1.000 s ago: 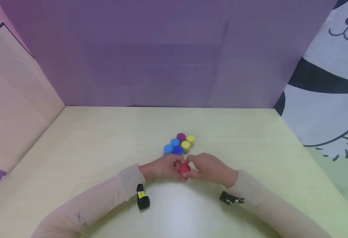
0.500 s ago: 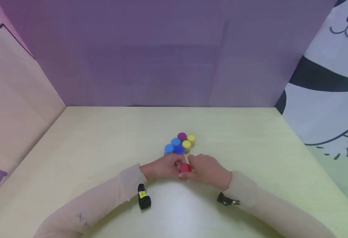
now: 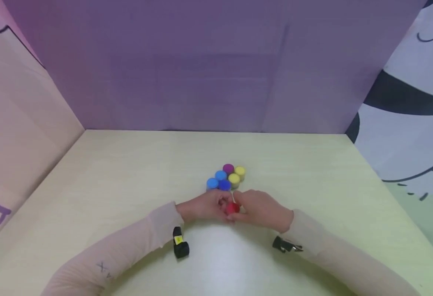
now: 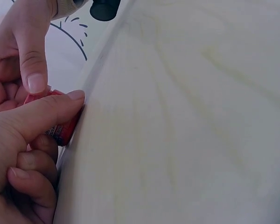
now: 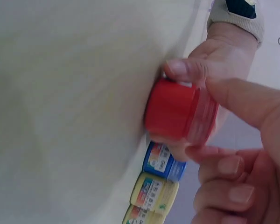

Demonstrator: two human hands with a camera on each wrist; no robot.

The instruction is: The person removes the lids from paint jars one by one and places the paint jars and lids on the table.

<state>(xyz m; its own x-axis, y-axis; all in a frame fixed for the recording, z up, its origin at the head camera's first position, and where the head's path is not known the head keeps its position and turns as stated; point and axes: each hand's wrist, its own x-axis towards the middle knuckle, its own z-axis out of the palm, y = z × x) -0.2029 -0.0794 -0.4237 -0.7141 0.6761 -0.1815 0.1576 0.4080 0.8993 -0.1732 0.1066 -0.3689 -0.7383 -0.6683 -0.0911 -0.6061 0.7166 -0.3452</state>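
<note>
Both hands meet over the table on a small red paint jar (image 3: 232, 208). My left hand (image 3: 204, 206) holds the body of the jar between thumb and fingers. From the other side, my right hand (image 3: 263, 209) pinches the jar's lid (image 5: 204, 116) with thumb and forefinger. In the right wrist view the jar lies tilted on its side, its lid end toward the right hand. Fingers cover much of the jar in the left wrist view. Just behind the hands stand a dark blue jar (image 3: 224, 185) and a light blue jar (image 3: 212, 183).
Further back in the same cluster are another light blue jar (image 3: 221, 175), a purple jar (image 3: 228, 168), and two yellow jars (image 3: 234, 179). A purple panel (image 3: 216, 74) rises behind the pale table (image 3: 127, 164). A black wrist camera (image 3: 181, 243) hangs below the left cuff.
The right hand's fingers have shifted slightly on the lid, the wrist moving left and then back right. The left hand keeps its hold. The head view has drifted a little.
</note>
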